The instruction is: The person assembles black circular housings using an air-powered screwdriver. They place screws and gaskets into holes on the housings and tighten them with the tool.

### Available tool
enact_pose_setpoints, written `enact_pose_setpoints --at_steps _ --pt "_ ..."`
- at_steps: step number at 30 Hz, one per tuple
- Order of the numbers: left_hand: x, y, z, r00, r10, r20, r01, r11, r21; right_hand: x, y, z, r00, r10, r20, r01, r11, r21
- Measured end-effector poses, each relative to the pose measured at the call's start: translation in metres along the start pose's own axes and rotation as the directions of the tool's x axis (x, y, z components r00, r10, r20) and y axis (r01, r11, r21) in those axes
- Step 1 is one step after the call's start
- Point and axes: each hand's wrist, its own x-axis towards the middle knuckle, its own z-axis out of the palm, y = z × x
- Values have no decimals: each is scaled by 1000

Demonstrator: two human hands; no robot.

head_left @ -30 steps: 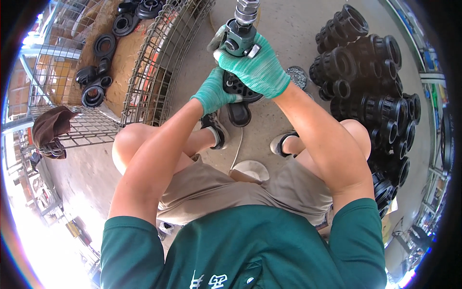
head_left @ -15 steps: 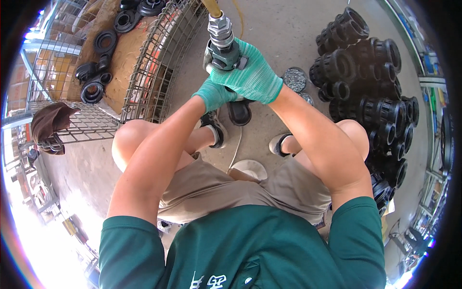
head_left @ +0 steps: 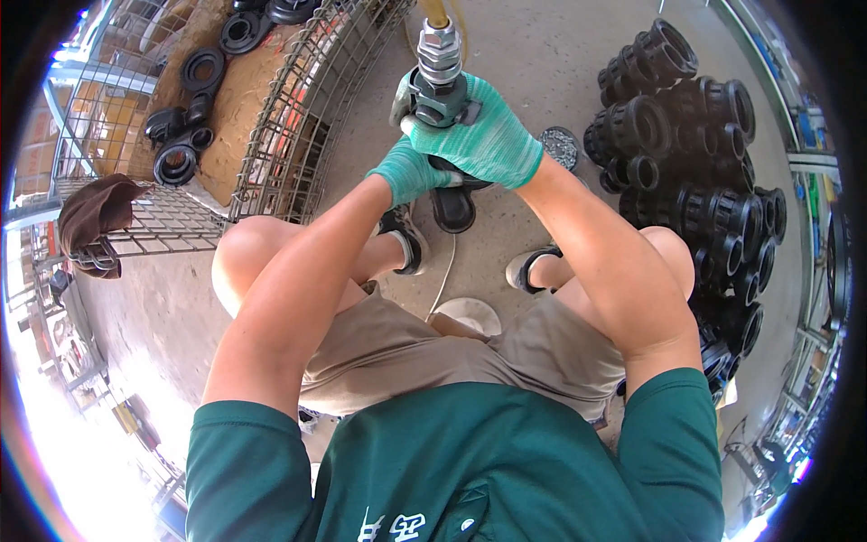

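Both my hands wear green gloves and meet in front of me above the floor. My right hand (head_left: 492,135) wraps around an upright air tool (head_left: 441,101) with metal fittings on top and a yellowish hose (head_left: 435,13) rising from it. Below it and to the left, my left hand (head_left: 408,172) is closed against a black part (head_left: 454,210) with a rounded end, which juts out beneath the hands. The tool's lower end and the left fingertips are hidden, so where tool and part meet cannot be seen.
At the left stands a wire mesh basket (head_left: 287,135) with cardboard and several black ring-ended parts (head_left: 176,165); a brown cloth (head_left: 101,217) hangs on its near side. Black ribbed fittings (head_left: 713,217) are piled at the right. A round container of small metal pieces (head_left: 560,147) sits beyond my right forearm.
Both hands and the tool have shifted slightly to the right, with the black part. My right forearm now covers a second small round container. The grips look the same.
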Motion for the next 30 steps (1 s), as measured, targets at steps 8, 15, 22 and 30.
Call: enact_pose_setpoints --at_steps 8,15,22,30 --pt "3 8 1 999 -46 0 43 939 342 2 0 -2 1000 6 10 -5 995 -99" --pt "-10 46 20 998 47 43 -64 785 617 16 -34 -27 947 -252 -201 184 935 -304" --pt "-13 44 9 997 -71 -42 79 678 731 14 -25 -64 877 -212 -430 127 968 -217" --pt "-8 28 6 999 -5 -53 44 649 759 21 1 -63 875 -204 -438 106 965 -238"
